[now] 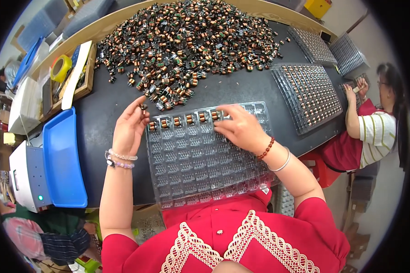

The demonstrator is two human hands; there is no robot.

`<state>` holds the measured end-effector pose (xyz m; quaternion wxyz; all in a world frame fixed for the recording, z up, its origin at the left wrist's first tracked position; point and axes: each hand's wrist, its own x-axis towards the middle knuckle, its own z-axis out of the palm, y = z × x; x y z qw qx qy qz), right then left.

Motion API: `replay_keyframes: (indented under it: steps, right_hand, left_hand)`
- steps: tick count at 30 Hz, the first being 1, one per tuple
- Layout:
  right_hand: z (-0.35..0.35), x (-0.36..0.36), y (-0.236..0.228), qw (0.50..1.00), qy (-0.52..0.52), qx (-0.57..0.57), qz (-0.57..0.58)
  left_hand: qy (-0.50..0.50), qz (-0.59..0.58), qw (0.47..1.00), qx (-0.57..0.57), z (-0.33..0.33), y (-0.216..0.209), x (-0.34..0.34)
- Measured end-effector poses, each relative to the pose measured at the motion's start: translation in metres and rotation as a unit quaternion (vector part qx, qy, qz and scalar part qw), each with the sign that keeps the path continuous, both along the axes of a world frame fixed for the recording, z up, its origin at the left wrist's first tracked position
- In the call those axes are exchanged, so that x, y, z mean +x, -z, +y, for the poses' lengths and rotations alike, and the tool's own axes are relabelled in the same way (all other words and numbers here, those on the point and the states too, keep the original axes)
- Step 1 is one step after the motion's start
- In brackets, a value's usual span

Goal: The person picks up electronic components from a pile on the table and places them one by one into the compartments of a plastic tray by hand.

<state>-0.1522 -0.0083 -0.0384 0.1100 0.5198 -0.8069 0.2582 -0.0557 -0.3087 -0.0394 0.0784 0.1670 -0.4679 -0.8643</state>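
A transparent plastic tray (191, 170) with many small pockets lies before me at the table's near edge. Several copper-wound coils (176, 120) with black bases fill the left part of its far row. My right hand (242, 129) is closed with thumb and index finger around the rightmost coil (215, 115) in that row. Beside the tray's far left corner, my left hand (130, 127) pinches a small dark coil component (143, 108) at its fingertips; its palm is partly curled. The lower pockets in view hold no coils.
A big heap of coils (187, 41) covers the far table. Filled trays (307, 93) are stacked at right, near a seated co-worker (373, 123). At left are a blue tray (64, 159), a white box-like device (27, 177) and a wooden box with yellow tape (61, 68).
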Motion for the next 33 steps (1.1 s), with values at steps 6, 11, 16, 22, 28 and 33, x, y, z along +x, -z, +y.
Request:
replay_keyframes:
  steps: [6,11,16,22,28,33]
  right_hand:
    - [-0.086,-0.046,-0.004,1.0,0.016,0.003,0.026]
    - [-0.106,-0.056,0.018,0.999,-0.017,0.05,-0.01]
    - [-0.105,-0.049,0.015,0.999,0.003,0.035,-0.011]
    - [-0.088,-0.05,0.013,0.995,0.038,0.088,-0.034]
    - [-0.078,-0.048,0.016,0.992,0.057,0.079,-0.077]
    - [-0.069,-0.045,0.008,0.995,0.059,0.034,-0.069]
  left_hand:
    - [0.031,-0.087,0.987,-0.135,-0.004,-0.001,0.01]
    - [0.03,-0.032,0.863,-0.503,-0.007,-0.009,0.025]
    - [0.07,-0.01,0.733,-0.676,-0.004,-0.005,0.032]
    - [0.119,-0.054,0.734,-0.667,0.0,-0.005,0.018]
    - [0.106,0.031,0.697,-0.708,0.0,0.009,0.042]
    - [0.151,0.032,0.688,-0.709,-0.001,-0.007,0.036]
